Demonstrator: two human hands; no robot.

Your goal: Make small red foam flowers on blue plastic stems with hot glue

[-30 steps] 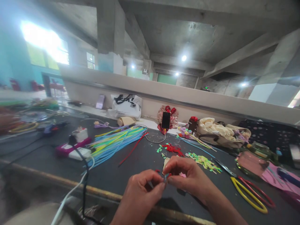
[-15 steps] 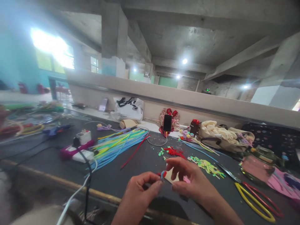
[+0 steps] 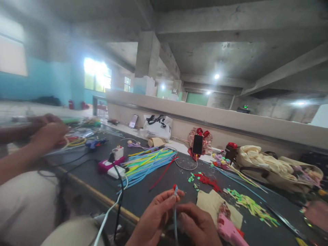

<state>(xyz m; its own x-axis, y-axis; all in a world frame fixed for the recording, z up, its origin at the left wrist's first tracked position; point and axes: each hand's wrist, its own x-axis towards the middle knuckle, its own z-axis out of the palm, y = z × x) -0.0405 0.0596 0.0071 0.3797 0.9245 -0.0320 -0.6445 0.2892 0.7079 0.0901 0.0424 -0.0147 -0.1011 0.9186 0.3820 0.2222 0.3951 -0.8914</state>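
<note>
Head camera view: at the bottom centre of the frame, the left hand pinches a blue stem. The long axis runs nearly vertical between both hands: red tip above the pinch, remaining length below. The left hand is nearer the tip; the right hand curls beside the lower length, its grip not determinable.

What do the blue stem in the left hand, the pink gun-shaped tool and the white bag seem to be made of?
Blue stem: perhaps fuzzy fibre over wire, judging by its soft matte look; no core shows.
Pink gun-shaped tool: probably hard moulded plastic, its body smooth and evenly coloured.
White bag: likely thin plastic, smooth with crumpled folds, though coated paper is possible.
</note>
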